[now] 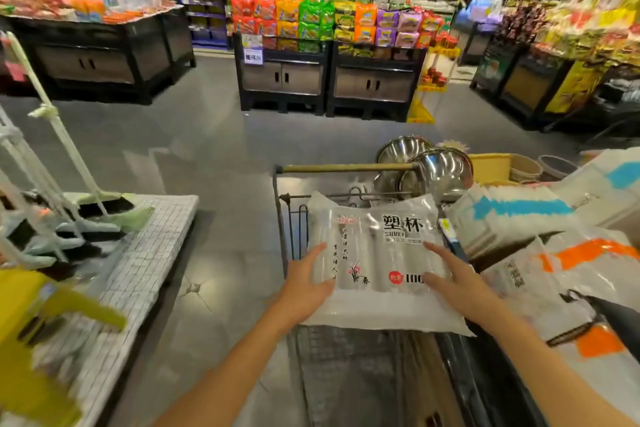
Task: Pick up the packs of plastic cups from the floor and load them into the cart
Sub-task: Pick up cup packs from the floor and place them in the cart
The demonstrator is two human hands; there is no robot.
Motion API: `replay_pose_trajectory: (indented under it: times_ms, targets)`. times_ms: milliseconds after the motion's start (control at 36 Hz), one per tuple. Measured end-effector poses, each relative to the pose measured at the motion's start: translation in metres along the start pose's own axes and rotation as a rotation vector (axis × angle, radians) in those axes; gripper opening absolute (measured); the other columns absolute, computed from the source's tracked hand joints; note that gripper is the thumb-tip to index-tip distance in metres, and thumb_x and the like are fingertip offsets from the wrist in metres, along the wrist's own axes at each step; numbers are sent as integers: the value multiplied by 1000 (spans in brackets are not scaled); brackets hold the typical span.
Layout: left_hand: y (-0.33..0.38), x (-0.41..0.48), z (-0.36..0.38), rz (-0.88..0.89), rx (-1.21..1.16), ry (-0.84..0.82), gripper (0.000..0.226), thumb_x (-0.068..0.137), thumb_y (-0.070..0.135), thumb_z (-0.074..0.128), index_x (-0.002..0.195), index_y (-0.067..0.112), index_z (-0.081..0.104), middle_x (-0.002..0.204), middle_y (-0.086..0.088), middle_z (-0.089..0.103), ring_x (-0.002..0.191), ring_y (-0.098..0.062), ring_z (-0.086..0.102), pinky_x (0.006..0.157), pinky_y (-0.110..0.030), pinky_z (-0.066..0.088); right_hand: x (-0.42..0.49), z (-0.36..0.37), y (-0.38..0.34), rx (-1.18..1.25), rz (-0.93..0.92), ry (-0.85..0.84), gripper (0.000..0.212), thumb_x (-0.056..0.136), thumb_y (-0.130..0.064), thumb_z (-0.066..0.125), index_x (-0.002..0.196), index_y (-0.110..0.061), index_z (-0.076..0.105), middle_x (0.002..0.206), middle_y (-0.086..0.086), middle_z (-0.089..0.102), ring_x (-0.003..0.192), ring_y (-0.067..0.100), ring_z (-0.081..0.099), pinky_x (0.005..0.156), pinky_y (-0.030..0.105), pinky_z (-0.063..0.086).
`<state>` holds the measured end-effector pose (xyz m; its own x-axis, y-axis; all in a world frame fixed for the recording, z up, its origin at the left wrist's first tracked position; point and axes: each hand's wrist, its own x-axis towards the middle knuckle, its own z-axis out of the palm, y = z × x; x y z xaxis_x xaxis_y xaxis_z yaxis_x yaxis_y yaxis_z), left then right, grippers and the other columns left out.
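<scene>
Hands are gripping the pack of plastic cups [375, 263] from both sides: your left hand [306, 282] is pressing its fingers flat against the pack's left edge, and your right hand [453, 282] is clamping the right edge with fingers spread over the printed face. You are holding the pack level over the near end of the cart [287, 218], its clear wrapper showing black lettering and a small flower print. Just beyond it, steel bowls [434, 172] are sitting at the cart's far end, near the handle bar [346, 168]. To your right, more packs [512, 218] with blue and orange markings are lying stacked. To your left, brooms [86, 208] are leaning over a white checked platform [156, 236].
</scene>
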<state>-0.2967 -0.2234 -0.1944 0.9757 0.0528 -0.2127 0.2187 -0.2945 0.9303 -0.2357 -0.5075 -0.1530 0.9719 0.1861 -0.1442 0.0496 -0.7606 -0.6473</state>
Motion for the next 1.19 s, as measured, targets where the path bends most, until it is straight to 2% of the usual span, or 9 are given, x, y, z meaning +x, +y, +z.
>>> replay_pose_trajectory:
  times_ms: [139,250,361,472,583,750,889,1083,1194]
  targets:
    - [-54,31,51,-141,9,39,70,84,3,63,139,38,38,123,6,51,107,-6,53,94,-19,45,37,45,68,25,87,-63,62,88,-14,68,140,-39,44,144,-4,48,134,17,43,104,25,32]
    - [-116,66,86,-257,39,59,81,80,2,63,136,50,33,133,1,46,117,-7,50,83,-4,39,71,93,125,44,141,-155,66,88,-13,69,133,-50,36,137,-17,43,132,7,39,107,20,25]
    - [-166,94,117,-397,43,83,79,85,-8,54,142,40,30,136,3,29,98,10,40,64,5,35,101,149,179,42,181,-224,67,91,-18,66,136,-53,32,144,-20,38,137,8,37,115,28,26]
    - [-222,119,144,-493,120,129,91,81,-10,52,128,63,23,145,6,32,131,-12,35,101,-17,31,125,202,224,79,250,-273,65,94,-21,60,133,-61,28,151,-13,33,138,13,34,117,40,30]
    - [-270,133,170,-645,235,127,91,83,2,56,133,67,17,137,11,43,128,-23,45,103,-39,38,135,252,265,120,305,-303,69,94,-10,55,135,-60,32,158,-14,23,147,9,19,120,34,20]
    - [-326,157,198,-671,177,23,89,86,-1,58,147,51,17,154,4,33,139,-20,35,113,-33,27,143,311,332,97,365,-261,92,87,7,59,127,-72,31,142,-18,28,138,0,24,116,27,20]
    - [-355,183,207,-661,142,21,85,91,-1,59,150,45,20,157,8,27,141,-17,33,115,-37,29,166,330,344,150,427,-245,70,90,12,54,139,-37,40,136,-30,30,133,-2,27,106,0,14]
    - [-350,194,201,-648,209,-38,88,86,-2,64,152,37,20,152,6,27,134,-12,33,110,-29,29,173,325,337,112,465,-322,62,98,0,50,146,-36,33,145,-21,17,134,-2,16,111,17,14]
    - [-313,202,179,-542,317,-61,75,88,11,65,147,39,29,147,8,33,135,-15,36,109,-32,35,181,298,307,23,432,-370,55,99,-20,54,144,-47,36,161,-6,14,147,18,19,118,37,26]
